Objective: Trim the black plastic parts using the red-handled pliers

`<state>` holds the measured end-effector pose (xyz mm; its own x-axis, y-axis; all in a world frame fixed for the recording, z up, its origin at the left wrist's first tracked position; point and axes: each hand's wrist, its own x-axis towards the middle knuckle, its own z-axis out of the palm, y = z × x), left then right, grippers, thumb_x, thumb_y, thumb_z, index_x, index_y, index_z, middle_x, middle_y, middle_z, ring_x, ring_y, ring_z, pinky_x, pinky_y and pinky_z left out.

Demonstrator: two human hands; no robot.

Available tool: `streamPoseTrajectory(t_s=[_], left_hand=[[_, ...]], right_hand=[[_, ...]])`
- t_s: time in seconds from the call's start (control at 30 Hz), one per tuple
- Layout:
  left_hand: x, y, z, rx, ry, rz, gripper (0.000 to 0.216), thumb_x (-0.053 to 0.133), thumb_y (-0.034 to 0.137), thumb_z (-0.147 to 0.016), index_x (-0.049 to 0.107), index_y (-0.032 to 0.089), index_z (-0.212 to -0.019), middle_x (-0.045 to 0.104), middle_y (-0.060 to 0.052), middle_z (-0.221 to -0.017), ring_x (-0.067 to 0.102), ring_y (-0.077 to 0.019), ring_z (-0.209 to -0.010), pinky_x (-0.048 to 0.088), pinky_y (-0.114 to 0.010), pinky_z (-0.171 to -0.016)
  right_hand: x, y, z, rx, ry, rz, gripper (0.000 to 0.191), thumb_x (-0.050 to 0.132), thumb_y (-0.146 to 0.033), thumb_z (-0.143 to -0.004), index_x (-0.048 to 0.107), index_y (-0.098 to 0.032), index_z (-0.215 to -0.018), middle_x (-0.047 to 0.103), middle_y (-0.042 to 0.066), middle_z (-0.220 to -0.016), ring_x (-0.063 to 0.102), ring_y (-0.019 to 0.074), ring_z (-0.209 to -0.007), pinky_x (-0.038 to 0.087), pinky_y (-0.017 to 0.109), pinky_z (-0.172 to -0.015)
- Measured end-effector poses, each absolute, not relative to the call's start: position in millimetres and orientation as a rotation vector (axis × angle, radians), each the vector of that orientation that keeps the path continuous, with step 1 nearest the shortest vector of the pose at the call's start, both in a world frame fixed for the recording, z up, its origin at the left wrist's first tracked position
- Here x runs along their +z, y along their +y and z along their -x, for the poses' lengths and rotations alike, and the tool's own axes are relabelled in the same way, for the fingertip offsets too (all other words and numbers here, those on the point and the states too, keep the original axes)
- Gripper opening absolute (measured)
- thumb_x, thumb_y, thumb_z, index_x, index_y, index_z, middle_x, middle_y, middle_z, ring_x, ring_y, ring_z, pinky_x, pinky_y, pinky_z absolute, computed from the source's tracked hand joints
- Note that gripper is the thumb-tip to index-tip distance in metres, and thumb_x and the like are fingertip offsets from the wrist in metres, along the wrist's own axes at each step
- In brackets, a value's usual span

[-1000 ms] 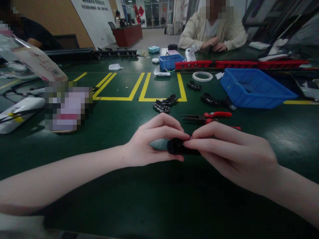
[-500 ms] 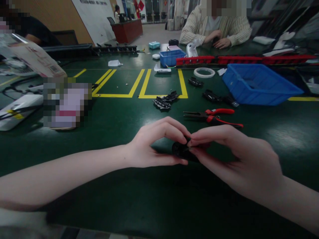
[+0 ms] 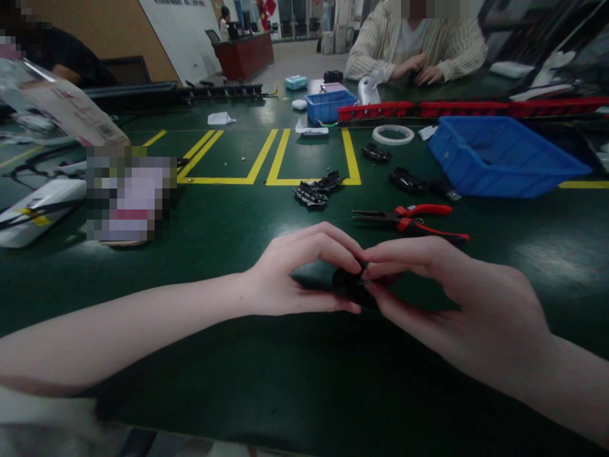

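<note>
A small black plastic part is held between my two hands above the green table. My left hand grips it from the left, fingers over its top and thumb below. From the right, my right hand pinches at its near end, where a thin pale sliver shows between the fingertips. The fingers hide much of the part. Just beyond my hands lie red-handled long-nose pliers, jaws pointing left. Several black clip-like pieces rest farther back, with more black pieces to the right.
A big blue bin stands at right, near a roll of tape. Behind is a smaller blue basket and a long red strip. A phone lies left. Across the table sits a person in a striped shirt.
The view has shifted slightly, so the table items sit a little differently in the picture. Both hands keep their hold on the black part, with hardly any movement.
</note>
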<state>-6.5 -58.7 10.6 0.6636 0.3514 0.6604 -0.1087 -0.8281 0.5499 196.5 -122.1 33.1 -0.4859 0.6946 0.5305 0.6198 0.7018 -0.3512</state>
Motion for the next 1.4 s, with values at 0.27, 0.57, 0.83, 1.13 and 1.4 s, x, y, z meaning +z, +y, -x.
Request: streamPoseTrajectory(t_s=[0.27, 0.57, 0.83, 1.13, 1.4], left_hand=[[10, -57, 6, 1.081, 0.158, -2.296, 0.03, 0.076, 0.024, -0.073, 0.056, 0.016, -0.093, 0.065, -0.009, -0.096, 0.064, -0.0163, -0.091, 0.056, -0.027, -0.076], [9, -57, 6, 1.046, 0.194, -2.308, 0.03, 0.077, 0.024, -0.072, 0.057, 0.017, -0.093, 0.065, -0.008, -0.098, 0.064, -0.0163, -0.089, 0.055, -0.028, -0.076], [8, -58, 5, 1.049, 0.331, -2.356, 0.028, 0.077, 0.026, -0.071, 0.058, 0.016, -0.089, 0.065, -0.007, -0.095, 0.063, -0.0148, -0.086, 0.054, -0.027, -0.075], [6, -52, 4, 1.067, 0.457, -2.423, 0.026, 0.076, 0.025, -0.072, 0.058, 0.012, -0.086, 0.063, -0.008, -0.092, 0.061, -0.0148, -0.087, 0.052, -0.027, -0.076], [3, -47, 4, 0.811, 0.687, -2.384, 0.027, 0.071, 0.02, -0.075, 0.057, 0.016, -0.096, 0.057, -0.003, -0.098, 0.059, -0.0145, -0.089, 0.055, -0.03, -0.08]], right_hand=[[36, -127, -197, 0.225, -2.218, 1.025, 0.026, 0.055, -0.013, -0.081, 0.052, -0.025, -0.104, 0.068, -0.004, -0.088, 0.066, 0.0088, -0.073, 0.053, 0.015, -0.066], [34, -125, -193, 0.2, -2.238, 1.031, 0.025, 0.056, -0.015, -0.08, 0.053, -0.026, -0.103, 0.069, -0.001, -0.089, 0.067, 0.0139, -0.07, 0.055, 0.023, -0.061], [22, -127, -192, 0.284, -2.118, 1.111, 0.031, 0.06, -0.013, -0.08, 0.052, -0.027, -0.107, 0.067, -0.004, -0.087, 0.067, 0.0116, -0.077, 0.055, 0.02, -0.069], [8, -109, -187, 0.701, -1.747, 1.212, 0.008, 0.068, -0.024, -0.077, 0.065, -0.024, -0.084, 0.068, -0.003, -0.081, 0.064, 0.0134, -0.076, 0.055, 0.026, -0.07], [2, -91, -190, 0.914, -1.786, 1.306, 0.011, 0.066, -0.032, -0.078, 0.069, -0.022, -0.081, 0.069, 0.0, -0.081, 0.063, 0.0171, -0.076, 0.05, 0.033, -0.072]])
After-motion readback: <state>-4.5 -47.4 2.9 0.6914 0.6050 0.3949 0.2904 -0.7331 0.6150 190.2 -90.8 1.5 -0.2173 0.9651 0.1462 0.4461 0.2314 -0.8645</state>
